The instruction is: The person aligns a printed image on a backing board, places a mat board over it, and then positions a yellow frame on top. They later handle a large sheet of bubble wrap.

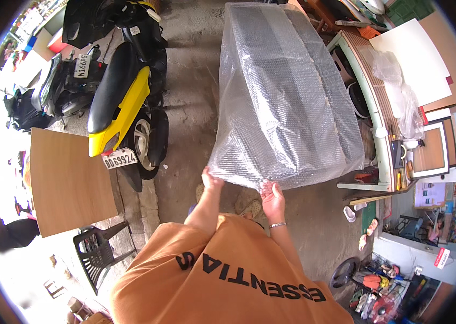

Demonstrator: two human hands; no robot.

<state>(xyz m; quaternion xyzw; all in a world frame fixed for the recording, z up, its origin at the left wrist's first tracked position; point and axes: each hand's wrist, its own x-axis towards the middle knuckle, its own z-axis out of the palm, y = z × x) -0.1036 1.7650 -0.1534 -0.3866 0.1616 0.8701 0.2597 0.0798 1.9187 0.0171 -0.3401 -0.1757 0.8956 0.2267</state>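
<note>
A large sheet of clear bubble wrap covers a long, bulky object whose form is hidden beneath it. My left hand is closed on the wrap's near left corner. Farther right along the same near edge, my right hand grips the wrap, its thumb showing on the outside and a metal bracelet on the wrist. The edge between both hands is gathered and creased. What lies inside the wrap close to my fingers cannot be made out.
Left of the wrap stands a black and yellow motorcycle, with a wooden panel and dark plastic chair nearby. On the right, a workbench carries loose plastic wrap, a white board and tools. White shoes lie below.
</note>
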